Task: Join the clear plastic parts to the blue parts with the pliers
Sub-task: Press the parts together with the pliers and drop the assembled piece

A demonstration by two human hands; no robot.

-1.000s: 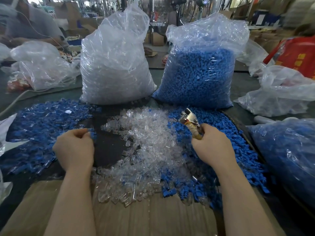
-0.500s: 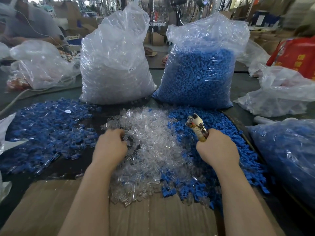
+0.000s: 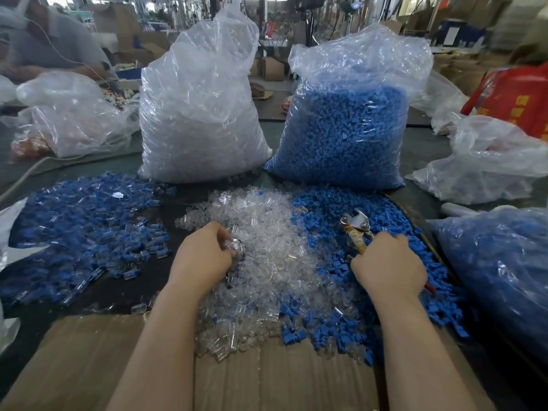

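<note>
- Work is looking far from finished: a pile of joined pieces (image 3: 80,229) is lying on the worktop (image 3: 130,289) at the left, while two full bags behind are waiting.
- The left hand (image 3: 204,256) is curling its fingers into the clear plastic parts (image 3: 267,241), seemingly pinching one.
- The right hand (image 3: 388,262) is gripping the pliers (image 3: 354,225), jaws standing open above the blue parts (image 3: 326,209).
- Joining of this pair is not yet beginning.
</note>
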